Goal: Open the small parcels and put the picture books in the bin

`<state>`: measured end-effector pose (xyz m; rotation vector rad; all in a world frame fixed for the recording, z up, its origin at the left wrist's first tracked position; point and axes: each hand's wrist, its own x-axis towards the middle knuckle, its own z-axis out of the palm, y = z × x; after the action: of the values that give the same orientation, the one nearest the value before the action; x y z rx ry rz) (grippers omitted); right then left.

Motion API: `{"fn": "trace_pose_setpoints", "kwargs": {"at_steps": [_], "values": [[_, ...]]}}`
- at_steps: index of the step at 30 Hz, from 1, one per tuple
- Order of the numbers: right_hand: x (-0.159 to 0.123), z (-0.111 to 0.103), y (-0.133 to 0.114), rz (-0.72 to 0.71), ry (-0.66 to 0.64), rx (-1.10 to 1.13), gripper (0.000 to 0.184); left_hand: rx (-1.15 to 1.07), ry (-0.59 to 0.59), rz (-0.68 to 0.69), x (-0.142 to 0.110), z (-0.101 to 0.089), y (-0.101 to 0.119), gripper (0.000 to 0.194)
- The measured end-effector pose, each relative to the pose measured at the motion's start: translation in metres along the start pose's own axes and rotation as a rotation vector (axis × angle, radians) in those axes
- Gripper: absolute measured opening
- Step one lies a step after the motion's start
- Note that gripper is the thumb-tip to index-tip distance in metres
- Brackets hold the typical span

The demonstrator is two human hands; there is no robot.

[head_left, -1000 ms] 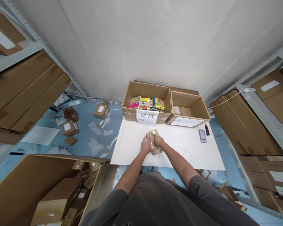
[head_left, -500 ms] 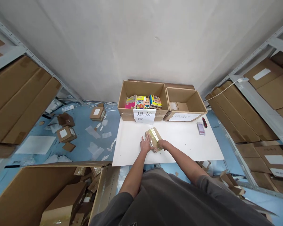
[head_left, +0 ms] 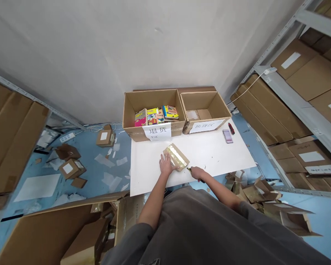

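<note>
A small cardboard box (head_left: 178, 156), banded with shiny clear tape, lies slantwise on the white tabletop (head_left: 146, 180). My left hand (head_left: 167, 165) rests on its left side, fingers spread out and touching the cardboard. In my closed right hand (head_left: 198, 173) is a box cutter (head_left: 189, 169), dark with a bit of yellow; its tip points at the box's near right corner, just apart from it. Behind stands an open carton with a paper sign (head_left: 157, 131), holding several colourful books (head_left: 156, 116). Beside it is a second open carton (head_left: 206, 110) with flat pieces inside.
A pixelated purple item (head_left: 227, 136) and a red-and-black tool (head_left: 231, 128) lie at the table's right. A large open carton (head_left: 71, 209) of boxes stands at my left. Loaded shelves (head_left: 295, 106) rise on both sides. Flattened cardboard and paper scraps (head_left: 110, 180) litter the blue floor.
My right hand has drawn back from the box to the right, and the box cutter now shows. The box has turned a little under my left hand. The view has swung to the right.
</note>
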<state>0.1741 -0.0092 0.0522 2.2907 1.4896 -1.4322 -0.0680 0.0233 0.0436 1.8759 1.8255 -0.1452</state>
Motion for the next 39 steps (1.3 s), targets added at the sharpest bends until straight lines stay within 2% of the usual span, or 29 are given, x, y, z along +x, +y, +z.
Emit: {"fn": "trace_pose_setpoints", "kwargs": {"at_steps": [2, 4, 7, 9, 12, 14, 18, 21, 25, 28, 30, 34, 39], "values": [[-0.002, -0.007, 0.013, -0.051, 0.063, 0.072, 0.024, 0.041, 0.063, 0.067, -0.003, 0.0, 0.006, 0.116], [0.0, -0.008, 0.017, -0.063, 0.122, 0.206, 0.031, 0.068, 0.063, 0.241, -0.005, -0.001, 0.013, 0.096], [0.013, 0.004, 0.007, 0.007, 0.179, 0.414, 0.043, 0.094, -0.049, 0.544, -0.003, -0.007, 0.022, 0.068], [0.023, 0.017, -0.004, 0.05, 0.205, 0.485, 0.046, 0.127, -0.116, 0.593, 0.001, -0.012, 0.027, 0.067], [0.038, 0.031, -0.018, 0.076, 0.244, 0.498, 0.044, 0.201, -0.172, 0.53, 0.006, -0.016, 0.032, 0.08], [0.046, 0.033, -0.025, 0.041, 0.259, 0.445, 0.043, 0.214, -0.181, 0.471, 0.006, -0.014, 0.033, 0.077], [0.059, 0.02, -0.038, -0.108, 0.251, 0.286, 0.044, 0.182, -0.12, 0.354, -0.005, -0.003, 0.033, 0.059], [0.059, 0.007, -0.041, -0.209, 0.23, 0.207, 0.044, 0.174, -0.07, 0.294, -0.015, 0.01, 0.033, 0.06], [0.044, -0.005, -0.02, -0.326, 0.118, 0.224, 0.029, 0.136, -0.073, 0.218, -0.02, 0.019, 0.033, 0.069], [0.027, -0.006, 0.008, -0.357, -0.123, 0.248, 0.029, 0.091, -0.058, 0.2, -0.017, 0.018, 0.033, 0.077], [0.019, -0.003, 0.023, -0.368, -0.226, 0.21, 0.028, 0.075, -0.06, 0.188, -0.014, 0.016, 0.033, 0.085], [0.013, 0.001, 0.032, -0.348, -0.199, 0.211, 0.027, 0.077, -0.049, 0.164, -0.009, 0.013, 0.035, 0.096], [0.016, -0.001, 0.036, -0.394, -0.326, 0.227, 0.032, 0.079, -0.046, 0.149, -0.006, 0.009, 0.039, 0.087]]}}
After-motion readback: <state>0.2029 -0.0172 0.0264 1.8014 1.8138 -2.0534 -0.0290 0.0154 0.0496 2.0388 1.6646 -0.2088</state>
